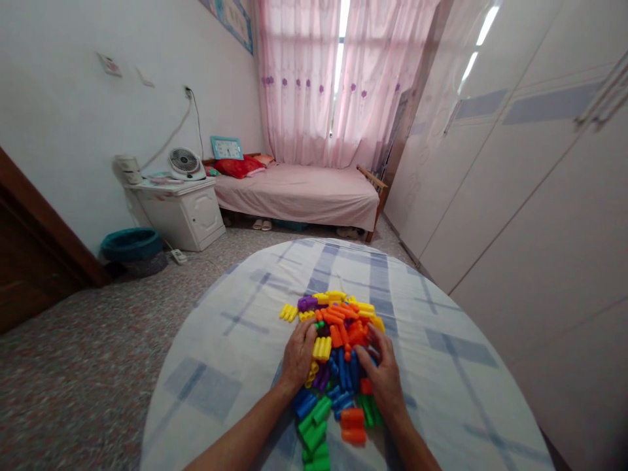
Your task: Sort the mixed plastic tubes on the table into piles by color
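Observation:
A heap of plastic building pieces made of joined tubes lies on the round table, in several colours. My left hand rests along the heap's left side, fingers stretched forward beside a yellow piece and a small green one. At the right side, my right hand has its thumb and fingers apart, curved around the edge of the heap near orange pieces and blue pieces. Some fingertips are hidden among the pieces. Closer to me lie green pieces and an orange piece. A purple piece sits at the far left.
A white and blue checked cloth covers the table. Beyond stand a bed, a white cabinet with a fan, and a teal bin. Tall wardrobe doors line the right side.

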